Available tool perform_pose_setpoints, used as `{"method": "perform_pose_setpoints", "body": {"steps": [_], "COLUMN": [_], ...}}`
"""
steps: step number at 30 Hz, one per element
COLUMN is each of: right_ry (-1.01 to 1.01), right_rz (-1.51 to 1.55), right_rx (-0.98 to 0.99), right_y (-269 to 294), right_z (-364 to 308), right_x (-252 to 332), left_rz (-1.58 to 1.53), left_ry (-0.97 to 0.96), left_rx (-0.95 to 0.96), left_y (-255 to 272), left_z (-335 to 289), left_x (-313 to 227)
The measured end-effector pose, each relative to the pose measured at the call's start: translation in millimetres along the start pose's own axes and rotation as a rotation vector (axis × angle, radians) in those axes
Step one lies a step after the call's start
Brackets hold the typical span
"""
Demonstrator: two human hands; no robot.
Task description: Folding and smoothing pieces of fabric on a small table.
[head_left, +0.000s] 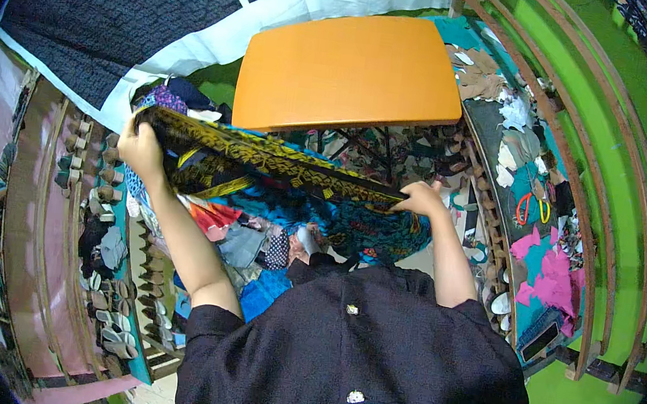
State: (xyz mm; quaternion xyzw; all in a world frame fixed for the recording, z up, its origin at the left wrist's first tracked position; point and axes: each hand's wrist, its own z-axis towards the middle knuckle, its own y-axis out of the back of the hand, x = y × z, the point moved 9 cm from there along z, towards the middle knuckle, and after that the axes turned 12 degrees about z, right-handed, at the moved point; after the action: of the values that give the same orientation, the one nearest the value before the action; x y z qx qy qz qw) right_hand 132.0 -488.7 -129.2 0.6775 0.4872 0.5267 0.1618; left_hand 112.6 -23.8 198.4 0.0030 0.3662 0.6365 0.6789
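Observation:
A patterned cloth (264, 159) in black, yellow and blue is stretched between my two hands. My left hand (142, 151) grips its upper left corner, raised to the left of the orange table. On the other side, my right hand (421, 199) pinches the cloth's right end with the thumb side up. The yellow-bordered edge runs nearly straight from hand to hand, sloping down to the right. Below it the blue part hangs in folds in front of my body. What lies directly behind the cloth is hidden.
An orange table (350, 73) stands just ahead. Heaped fabrics (254, 246) lie below the cloth. Wooden racks with shoe forms (108, 233) line the left. On the right bench are scissors (534, 208), pink scraps (554, 280) and a phone (541, 341). A dark curtain (114, 10) hangs far left.

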Motion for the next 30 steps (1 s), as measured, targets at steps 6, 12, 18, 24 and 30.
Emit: {"method": "perform_pose_setpoints", "body": {"steps": [6,12,18,24,30], "right_ry": [0.288,0.623,0.501,0.609,0.734], "right_rz": [0.261,0.489,0.505,0.519,0.977], "right_rx": [-0.5,-0.376,-0.123,0.005,-0.378], "right_y": [86.6,91.4,83.5,32.2,82.7], "right_z": [-34.6,-67.3,-55.2,-46.6,-60.8], "right_x": [60.0,183.4,148.4,117.4,110.7], "left_rz": [-0.209,-0.206,-0.235,-0.308,-0.621], "left_ry": [-0.144,-0.494,-0.469,-0.225,-0.002], "left_rx": [0.589,1.335,1.073,0.894,0.776], "left_y": [-66.3,-114.6,-121.5,-105.4,-102.9], "left_z": [-73.0,-239.3,-188.0,-117.2,-76.3], "left_x": [-33.5,-168.6,-147.0,-105.8,-48.0]}}
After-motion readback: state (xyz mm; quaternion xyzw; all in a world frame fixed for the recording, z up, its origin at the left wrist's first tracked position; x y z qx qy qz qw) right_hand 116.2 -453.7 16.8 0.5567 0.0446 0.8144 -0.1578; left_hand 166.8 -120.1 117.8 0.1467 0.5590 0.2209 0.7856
